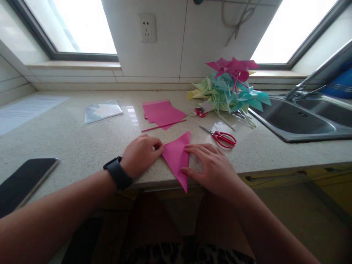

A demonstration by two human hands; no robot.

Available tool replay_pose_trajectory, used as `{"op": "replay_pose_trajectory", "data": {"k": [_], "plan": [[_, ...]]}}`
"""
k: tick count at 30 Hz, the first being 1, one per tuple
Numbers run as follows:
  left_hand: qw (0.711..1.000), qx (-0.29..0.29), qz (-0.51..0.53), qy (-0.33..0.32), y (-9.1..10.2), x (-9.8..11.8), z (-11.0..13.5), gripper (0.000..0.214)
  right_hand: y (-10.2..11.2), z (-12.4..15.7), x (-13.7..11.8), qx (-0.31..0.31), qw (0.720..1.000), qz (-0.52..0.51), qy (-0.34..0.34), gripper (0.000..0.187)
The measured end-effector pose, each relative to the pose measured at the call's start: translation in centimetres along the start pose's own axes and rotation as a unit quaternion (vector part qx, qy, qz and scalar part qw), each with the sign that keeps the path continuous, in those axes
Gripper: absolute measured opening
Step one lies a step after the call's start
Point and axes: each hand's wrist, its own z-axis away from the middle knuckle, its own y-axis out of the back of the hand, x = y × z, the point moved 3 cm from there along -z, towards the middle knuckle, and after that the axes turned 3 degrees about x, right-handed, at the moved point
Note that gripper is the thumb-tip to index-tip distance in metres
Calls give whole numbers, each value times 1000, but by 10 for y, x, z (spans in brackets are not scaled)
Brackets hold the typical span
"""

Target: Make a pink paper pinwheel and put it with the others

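A pink sheet of paper (177, 154), folded into a triangle, lies at the counter's front edge with its lower tip sticking out past it. My left hand (143, 156), with a dark watch on the wrist, pinches the paper's left corner. On the folded right edge, my right hand (213, 165) has its fingertips at the upper part and its thumb lower down, gripping the paper. Just beyond lie a thin pink stick (164, 125) and a small stack of pink paper squares (165, 113). Red-handled scissors (224, 139) rest to the right of the paper.
Paper pinwheels (231, 88) in pink, blue, green and yellow are heaped at the back right, beside a steel sink (291, 117). A small red box (201, 112) lies near the squares. At left are a clear packet (103, 111), a printed sheet (27, 110) and a dark tablet-like slab (26, 183).
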Motion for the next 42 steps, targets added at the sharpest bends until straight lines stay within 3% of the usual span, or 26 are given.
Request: {"op": "replay_pose_trajectory", "data": {"k": [7, 14, 28, 42], "plan": [[1000, 3, -14, -4, 0, -2, -2, 22, 0, -2, 2, -33, 999, 31, 4, 78], [999, 8, -31, -8, 1, -10, -6, 23, -2, -9, 0, -71, 996, 59, 3, 91], [997, 22, -66, 12, 6, -19, -14, 24, -8, -27, 8, -103, 992, 69, 32, 104], [998, 16, -55, 21, 5, -20, -14, 24, -1, -21, 13, -120, 988, 42, 89, 115]]}}
